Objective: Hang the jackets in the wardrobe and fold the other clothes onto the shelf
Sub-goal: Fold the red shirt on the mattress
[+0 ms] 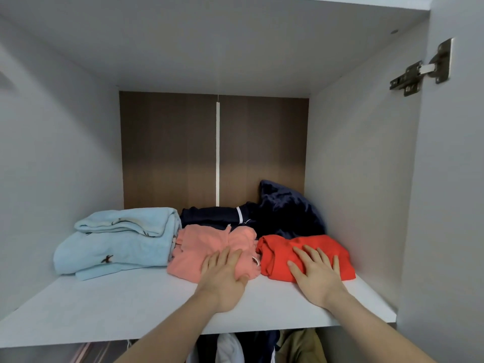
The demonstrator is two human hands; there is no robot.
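Note:
On the white wardrobe shelf [110, 305] lie several folded clothes. My left hand [222, 276] rests flat on a folded salmon-pink garment [199, 250] in the middle. My right hand [317, 273] lies flat, fingers spread, on a folded red garment [277, 255] at the right. A light blue folded garment with small dark bird prints [117, 242] sits at the left. Behind them are a navy garment with a white stripe [214, 214] and a dark blue bundle [285, 208]. Below the shelf edge hang jackets [264, 347], partly hidden by my arms.
The compartment has white side walls and a brown back panel [170, 150]. The open door with a metal hinge [421, 69] stands at the right. The front strip of the shelf in front of the clothes is bare.

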